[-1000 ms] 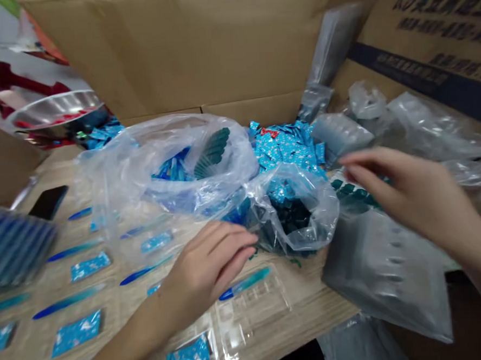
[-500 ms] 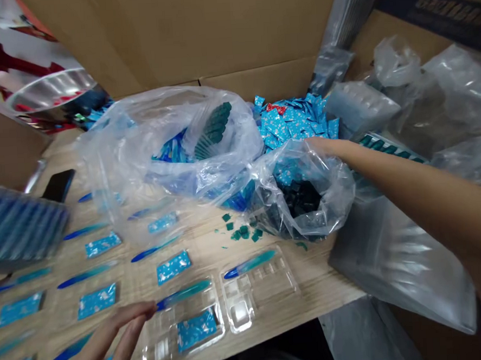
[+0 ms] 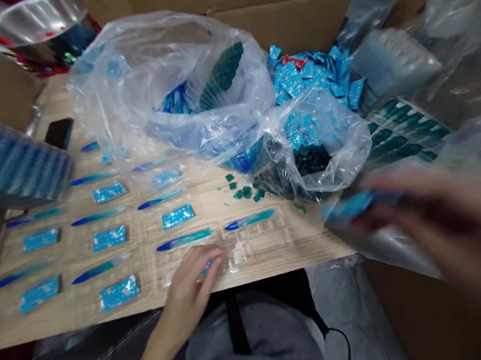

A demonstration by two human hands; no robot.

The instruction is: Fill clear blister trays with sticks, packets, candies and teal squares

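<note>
My left hand (image 3: 195, 275) is low over a clear plastic blister tray at the table's front edge. Its thumb and forefinger tips come together at the tray's right side; what they pinch, if anything, is hidden. A bit of blue packet shows between them, and a blue-green pen (image 3: 184, 239) lies in the tray just above. My right hand (image 3: 418, 218), smeared by motion, holds a blue packet (image 3: 350, 206) at the right. Between the hands is another clear tray (image 3: 264, 238) with a pen (image 3: 251, 220) in its top slot and no packet visible in it.
More trays with pens and blue packets (image 3: 109, 238) cover the left. Behind stand a large plastic bag (image 3: 109, 101), a smaller bag (image 3: 345, 162) of dark green pieces and a packet pile (image 3: 311, 78). Green crumbs (image 3: 247, 192) and a phone (image 3: 59, 133) lie on the table.
My right hand has come back from behind the small bag with a blue packet. My left hand has moved right, from the pen to the tray's lower right. The view has tipped down.
</note>
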